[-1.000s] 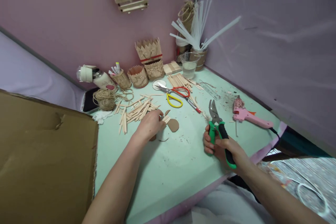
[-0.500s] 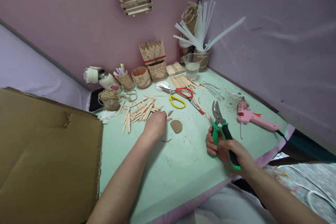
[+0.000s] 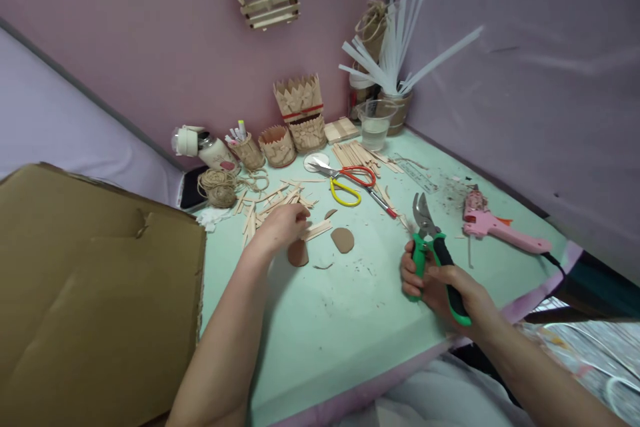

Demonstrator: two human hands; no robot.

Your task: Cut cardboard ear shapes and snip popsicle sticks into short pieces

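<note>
My right hand [image 3: 437, 287] is wrapped round green-and-black pruning shears [image 3: 429, 240], their blades parted and pointing up and away. Over the near edge of a loose pile of cut wooden sticks [image 3: 274, 203] is my left hand [image 3: 280, 227], its fingers loosely bent and seemingly holding nothing; the palm side is hidden. Just right of it, a few short sticks [image 3: 319, 229] lie side by side on the table. A brown disc with one straight edge [image 3: 343, 240] rests beside them, and a similar brown disc [image 3: 298, 253] is below the hand. A small brown offcut [image 3: 331, 213] lies above.
Scissors [image 3: 345, 181] with red and yellow handles lie mid-table. A pink glue gun [image 3: 500, 227] is on the right. Behind stand a cup of water [image 3: 375, 130] and stick-covered pots [image 3: 277, 147]. Twine [image 3: 219, 188] and a cardboard box [image 3: 100, 300] are on the left.
My left hand has moved left and slightly up from the short sticks onto the pile, uncovering those sticks and the second disc. My right hand still grips the shears; the view has shifted slightly.
</note>
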